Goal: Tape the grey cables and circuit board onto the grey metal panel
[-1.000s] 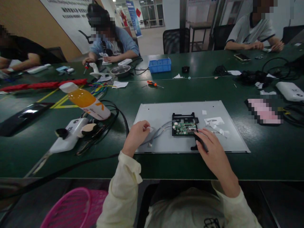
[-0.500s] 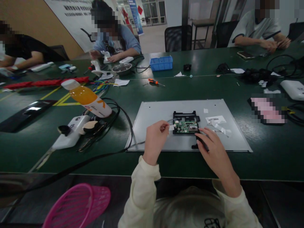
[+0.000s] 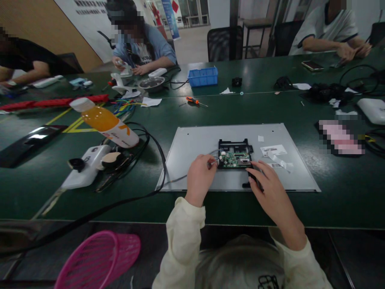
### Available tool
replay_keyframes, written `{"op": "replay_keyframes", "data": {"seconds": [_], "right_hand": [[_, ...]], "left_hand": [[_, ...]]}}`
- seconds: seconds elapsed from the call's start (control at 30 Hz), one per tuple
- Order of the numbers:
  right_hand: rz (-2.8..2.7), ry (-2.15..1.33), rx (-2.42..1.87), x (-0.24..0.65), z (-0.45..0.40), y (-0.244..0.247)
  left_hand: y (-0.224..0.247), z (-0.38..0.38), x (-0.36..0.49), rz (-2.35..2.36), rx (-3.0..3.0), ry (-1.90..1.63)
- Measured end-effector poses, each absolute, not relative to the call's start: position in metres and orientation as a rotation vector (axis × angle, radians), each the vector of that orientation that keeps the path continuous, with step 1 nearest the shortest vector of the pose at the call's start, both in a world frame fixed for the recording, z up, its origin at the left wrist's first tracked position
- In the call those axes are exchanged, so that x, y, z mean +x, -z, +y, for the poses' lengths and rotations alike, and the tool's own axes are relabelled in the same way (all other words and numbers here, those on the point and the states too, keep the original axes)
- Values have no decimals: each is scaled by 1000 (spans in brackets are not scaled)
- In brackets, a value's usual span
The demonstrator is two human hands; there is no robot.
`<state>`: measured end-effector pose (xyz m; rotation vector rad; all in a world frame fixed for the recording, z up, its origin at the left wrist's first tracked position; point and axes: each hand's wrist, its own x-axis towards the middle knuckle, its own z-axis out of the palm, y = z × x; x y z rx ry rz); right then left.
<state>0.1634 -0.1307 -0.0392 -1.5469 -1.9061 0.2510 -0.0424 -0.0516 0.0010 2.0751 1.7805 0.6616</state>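
Green circuit board (image 3: 231,160), in black frame (image 3: 234,142)

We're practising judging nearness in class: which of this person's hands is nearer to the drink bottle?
Left. The left hand is right of the bottle, beside the circuit board; the right hand is farther right, near the board's lower-right corner.

the wearer's two hands (image 3: 200,176) (image 3: 272,192), one circuit board (image 3: 232,159), one grey panel (image 3: 198,138), one bottle (image 3: 106,124), three co-workers (image 3: 25,58) (image 3: 161,44) (image 3: 314,34)

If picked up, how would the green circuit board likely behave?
The circuit board would probably feel stiff, lying flat in its black frame. It may be fragile, its small components sitting exposed. Small against the grey panel, it is likely light.
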Motion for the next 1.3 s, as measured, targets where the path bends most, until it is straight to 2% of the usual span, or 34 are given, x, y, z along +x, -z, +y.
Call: {"op": "replay_keyframes", "data": {"seconds": [0.67,1.3], "right_hand": [[-1897,-275,-1523,166,-130,39],[-1897,-297,-1538,164,-131,35]], "left_hand": [[-2,-56,-41,1675,2136,-849],[5,-54,-42,1573,2131,-746]]}}
